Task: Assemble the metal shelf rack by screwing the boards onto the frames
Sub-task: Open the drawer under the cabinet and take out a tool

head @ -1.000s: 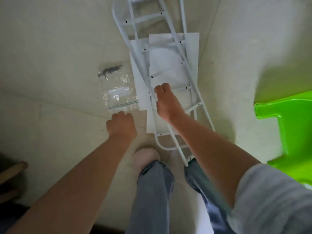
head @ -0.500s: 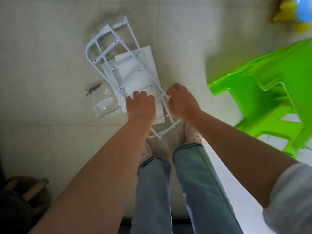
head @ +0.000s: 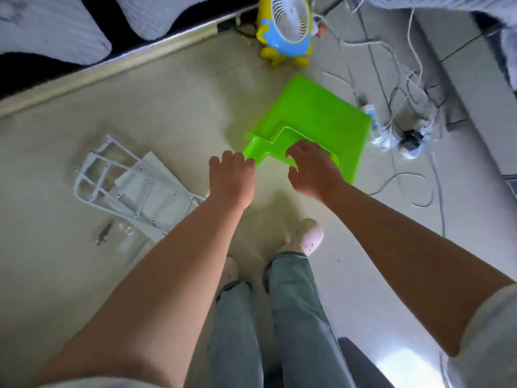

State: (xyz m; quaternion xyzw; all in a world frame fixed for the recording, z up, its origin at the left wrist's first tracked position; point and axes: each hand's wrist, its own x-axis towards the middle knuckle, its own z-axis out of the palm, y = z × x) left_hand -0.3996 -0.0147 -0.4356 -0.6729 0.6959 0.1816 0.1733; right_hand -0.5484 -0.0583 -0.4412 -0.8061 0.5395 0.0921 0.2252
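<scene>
White metal frames are lying flat across white boards on the floor, left of both grips, a clear screw bag lying just beside them.

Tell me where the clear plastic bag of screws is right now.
The clear plastic bag of screws lies on the floor at the left, just below the white metal frames.

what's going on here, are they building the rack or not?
Not at this moment. The person stands over the floor with both hands at a green plastic stool: the right hand has its fingers curled over the stool's near edge, and the left hand is at its corner, though actual grip there is unclear. The white metal frames and boards lie in a loose pile on the floor to the left, untouched, with a clear bag of screws beside them. No board is screwed on yet.
</scene>
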